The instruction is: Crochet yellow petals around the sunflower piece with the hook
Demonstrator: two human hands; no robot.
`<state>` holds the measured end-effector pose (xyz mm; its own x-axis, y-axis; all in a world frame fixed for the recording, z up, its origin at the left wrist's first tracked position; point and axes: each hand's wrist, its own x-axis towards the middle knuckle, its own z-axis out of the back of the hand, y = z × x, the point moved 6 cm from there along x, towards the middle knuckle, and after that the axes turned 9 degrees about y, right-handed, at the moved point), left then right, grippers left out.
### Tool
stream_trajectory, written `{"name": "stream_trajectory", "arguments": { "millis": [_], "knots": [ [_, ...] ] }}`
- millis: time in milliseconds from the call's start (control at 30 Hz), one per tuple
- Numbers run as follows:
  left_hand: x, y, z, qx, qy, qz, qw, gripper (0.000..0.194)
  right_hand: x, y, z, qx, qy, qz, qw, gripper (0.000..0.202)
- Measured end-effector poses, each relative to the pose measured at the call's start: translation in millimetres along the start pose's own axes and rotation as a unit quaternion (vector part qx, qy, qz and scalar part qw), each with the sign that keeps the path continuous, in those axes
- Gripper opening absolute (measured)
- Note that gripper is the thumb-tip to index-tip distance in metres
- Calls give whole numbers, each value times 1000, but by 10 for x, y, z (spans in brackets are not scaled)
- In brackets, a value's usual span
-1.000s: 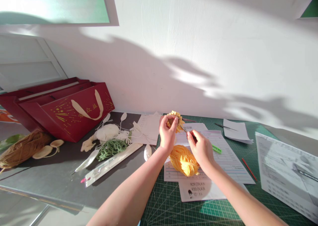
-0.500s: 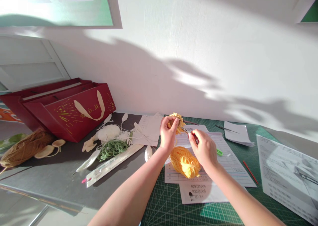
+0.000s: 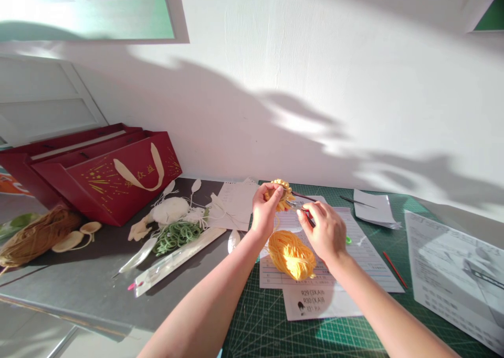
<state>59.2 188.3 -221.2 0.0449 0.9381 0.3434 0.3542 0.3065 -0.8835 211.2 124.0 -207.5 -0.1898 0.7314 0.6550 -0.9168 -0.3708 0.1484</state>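
My left hand (image 3: 265, 207) pinches a small yellow and brown crocheted piece (image 3: 282, 204) near the back edge of the green mat. Close on its right, my right hand (image 3: 325, 229) is closed around a thin tool with a dark red handle (image 3: 309, 219), whose metal end points at the piece. A ball of yellow yarn (image 3: 291, 255) lies on lined paper (image 3: 370, 258) below both hands. A strand of yellow yarn hangs between the piece and the ball.
Left are red gift bags (image 3: 114, 174), brown yarn (image 3: 39, 237), green yarn (image 3: 179, 237), white stuffing (image 3: 170, 210) and a long clear packet (image 3: 179, 262). Right are a red stick (image 3: 395, 270), white slips (image 3: 376, 209) and a printed sheet (image 3: 452, 274) on the cutting mat (image 3: 268, 329).
The tool's tip has shifted slightly at the yellow piece, and my right hand has turned a little. The whole view has moved slightly.
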Motion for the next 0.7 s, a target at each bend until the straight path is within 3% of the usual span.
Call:
{"name": "stream_trajectory", "arguments": {
  "millis": [700],
  "knots": [
    [37, 118, -54, -93, 63, 67, 991, 18, 8, 14, 78, -62, -36, 49, 996, 21]
  ]
}}
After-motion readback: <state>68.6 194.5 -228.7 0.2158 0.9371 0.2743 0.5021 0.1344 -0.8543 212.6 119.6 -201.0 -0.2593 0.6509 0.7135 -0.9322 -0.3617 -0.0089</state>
